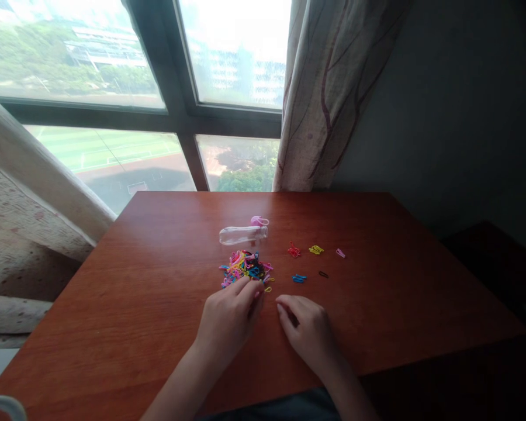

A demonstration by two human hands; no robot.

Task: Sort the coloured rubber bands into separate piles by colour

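A mixed pile of small coloured loops (242,266), which look like elastic hair ties, lies at the middle of the table. My left hand (230,313) is at the pile's near edge with its fingers bent and closed. A yellow loop (268,289) shows beside its fingertips; whether it is gripped I cannot tell. To the right, my right hand (307,327) rests low over the table, thumb and forefinger drawn together, with nothing visible at the tips. Sorted by colour are red loops (294,251), yellow loops (316,249), blue loops (298,279), one pink loop (341,253) and one black loop (323,274).
Behind the pile a clear plastic bottle (241,235) lies on its side, with a pink cap (258,221) by its neck. The brown wooden table (149,292) reaches back to a window (179,117) with curtains (333,88). A pale curved object (4,403) shows at lower left.
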